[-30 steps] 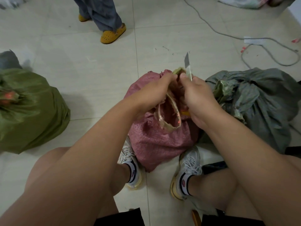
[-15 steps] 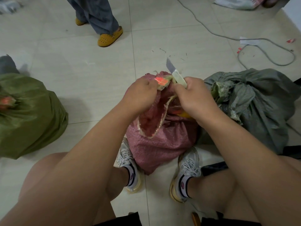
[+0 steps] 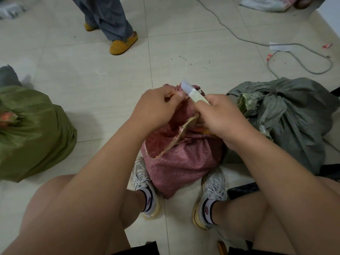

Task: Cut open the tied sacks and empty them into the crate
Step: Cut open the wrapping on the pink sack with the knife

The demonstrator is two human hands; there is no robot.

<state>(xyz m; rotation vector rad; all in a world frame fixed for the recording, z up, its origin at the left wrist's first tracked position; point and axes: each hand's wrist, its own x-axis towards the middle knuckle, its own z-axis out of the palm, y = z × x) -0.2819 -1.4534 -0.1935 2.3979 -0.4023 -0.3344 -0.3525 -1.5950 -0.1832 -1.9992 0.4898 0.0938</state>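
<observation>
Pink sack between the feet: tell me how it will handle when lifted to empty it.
The pink sack is woven cloth that creases and sags, so it will probably flop rather than hold its shape. Its lower part bulges full, so it likely has some weight. Its mouth already gapes beside the left hand, so contents may spill early if it tips.

Three sacks (image 3: 184, 162), one knife (image 3: 193, 92)
</observation>
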